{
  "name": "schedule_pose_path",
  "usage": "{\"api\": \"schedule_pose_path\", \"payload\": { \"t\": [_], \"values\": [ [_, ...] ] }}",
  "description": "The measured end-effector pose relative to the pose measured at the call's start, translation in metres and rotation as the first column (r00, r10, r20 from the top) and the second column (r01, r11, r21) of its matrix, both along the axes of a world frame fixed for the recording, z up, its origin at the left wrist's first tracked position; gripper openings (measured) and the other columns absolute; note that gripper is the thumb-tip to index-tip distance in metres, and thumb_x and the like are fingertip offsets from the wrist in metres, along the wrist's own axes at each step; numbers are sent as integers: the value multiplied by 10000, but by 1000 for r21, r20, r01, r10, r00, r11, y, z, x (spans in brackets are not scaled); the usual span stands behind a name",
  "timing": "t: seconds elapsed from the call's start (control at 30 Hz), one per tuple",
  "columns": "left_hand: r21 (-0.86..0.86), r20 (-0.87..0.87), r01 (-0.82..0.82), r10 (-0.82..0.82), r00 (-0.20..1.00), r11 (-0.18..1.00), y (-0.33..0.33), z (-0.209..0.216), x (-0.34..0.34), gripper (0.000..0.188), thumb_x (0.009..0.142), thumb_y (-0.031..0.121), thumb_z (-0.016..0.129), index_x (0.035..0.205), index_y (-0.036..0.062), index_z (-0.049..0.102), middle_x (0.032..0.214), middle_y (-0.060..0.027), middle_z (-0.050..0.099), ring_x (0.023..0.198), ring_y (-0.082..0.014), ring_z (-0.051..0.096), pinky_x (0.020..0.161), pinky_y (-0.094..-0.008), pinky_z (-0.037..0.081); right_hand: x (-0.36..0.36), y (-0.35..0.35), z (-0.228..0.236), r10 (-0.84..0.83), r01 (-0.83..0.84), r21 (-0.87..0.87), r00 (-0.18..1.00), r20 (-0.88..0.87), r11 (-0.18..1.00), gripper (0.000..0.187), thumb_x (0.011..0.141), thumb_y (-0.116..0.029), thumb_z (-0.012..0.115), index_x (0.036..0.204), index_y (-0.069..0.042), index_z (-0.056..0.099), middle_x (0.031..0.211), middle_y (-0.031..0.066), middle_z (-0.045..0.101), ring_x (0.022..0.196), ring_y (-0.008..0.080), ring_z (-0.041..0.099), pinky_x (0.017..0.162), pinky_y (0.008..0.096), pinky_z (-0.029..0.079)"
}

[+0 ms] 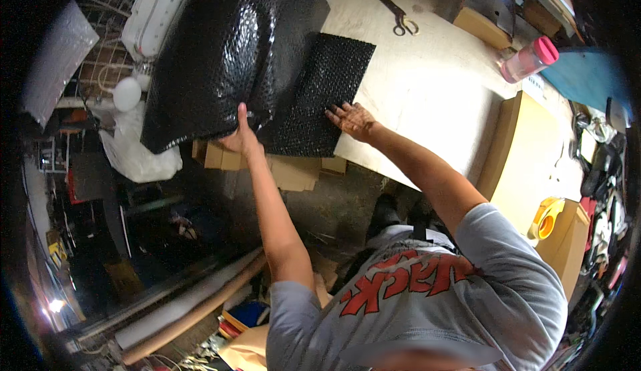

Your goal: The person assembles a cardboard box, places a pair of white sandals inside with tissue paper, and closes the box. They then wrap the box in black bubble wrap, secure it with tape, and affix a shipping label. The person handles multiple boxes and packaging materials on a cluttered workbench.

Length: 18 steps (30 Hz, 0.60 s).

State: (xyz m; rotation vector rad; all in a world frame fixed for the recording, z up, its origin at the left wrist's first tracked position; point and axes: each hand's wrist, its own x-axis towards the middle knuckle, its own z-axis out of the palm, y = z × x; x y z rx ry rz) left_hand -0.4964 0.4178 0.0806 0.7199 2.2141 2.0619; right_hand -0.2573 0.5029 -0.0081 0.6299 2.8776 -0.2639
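Observation:
A large sheet of black bubble wrap point(207, 57) covers the left part of the white table and hangs past its near left edge. My left hand point(244, 139) grips the sheet's near edge, thumb on top and the other fingers hidden beneath. Right of it, a flat piece of black bubble wrap point(320, 97) lies on the table and runs under the raised sheet; whether the two are joined I cannot tell. On this piece's right edge my right hand point(352, 120) rests with its fingers spread. Black-handled scissors point(399, 19) lie farther back on the tabletop.
A clear bottle with a pink lid point(534, 59) stands at the table's right. Nearer are a cardboard box point(507, 141) and a yellow tape dispenser point(549, 216). At the left are a white scale-like appliance point(159, 12) and a white plastic bag point(140, 147). Long rolls point(193, 304) lie on the floor.

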Motion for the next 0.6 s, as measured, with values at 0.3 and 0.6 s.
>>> {"api": "schedule_pose_path", "payload": {
  "t": [0.3,0.6],
  "values": [
    [99,-162,69,-52,985,993,-19,120,44,765,667,138,870,1250,-132,456,1286,-189,524,1117,-240,538,1026,-354,403,9,-8,28,-237,185,-224,944,-232,957,261,868,-181,584,1070,-22,537,1049,173,507,1040,314,498,829,494,417],
    [-203,-619,28,-150,771,979,-60,351,100,790,632,194,864,1300,-33,509,1276,-157,562,1109,-268,563,1027,-383,418,-7,-60,200,-268,-27,-290,309,-912,957,217,836,-183,611,938,-30,497,916,197,467,872,370,487,733,452,407]
  ]
}}
